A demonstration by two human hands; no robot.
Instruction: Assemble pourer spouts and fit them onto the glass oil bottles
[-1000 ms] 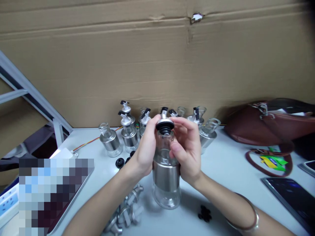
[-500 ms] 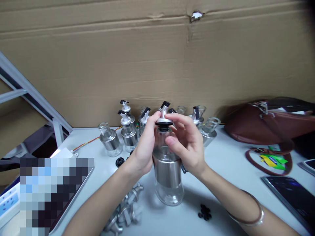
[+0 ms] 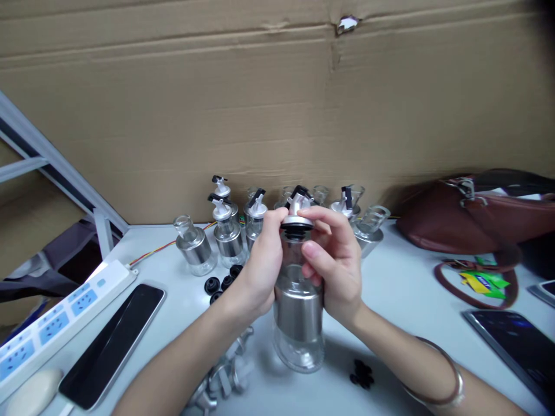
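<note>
A glass bottle with a steel band point(image 3: 299, 315) stands upright at the middle, close to me. In its mouth sits a silver pourer point(image 3: 297, 218) with a black lever and black ribbed stopper, whose upper ribs show above the glass. My left hand point(image 3: 262, 268) grips the pourer from the left, thumb at its silver collar. From the right, my right hand point(image 3: 336, 257) closes round the pourer and bottle neck, index finger on top of the collar. Parts of both hands' fingers are hidden behind the neck.
Behind stand several bottles point(image 3: 229, 240), some with pourers. Black stoppers point(image 3: 212, 285) and silver spouts point(image 3: 223, 370) lie left, small black parts point(image 3: 361, 374) right. Phones point(image 3: 115, 346), a power strip point(image 3: 65, 323) and a brown bag point(image 3: 468, 222) flank the work.
The pourer has moved down and slightly right, together with both hands. The bottle's base has shifted a little towards me.
</note>
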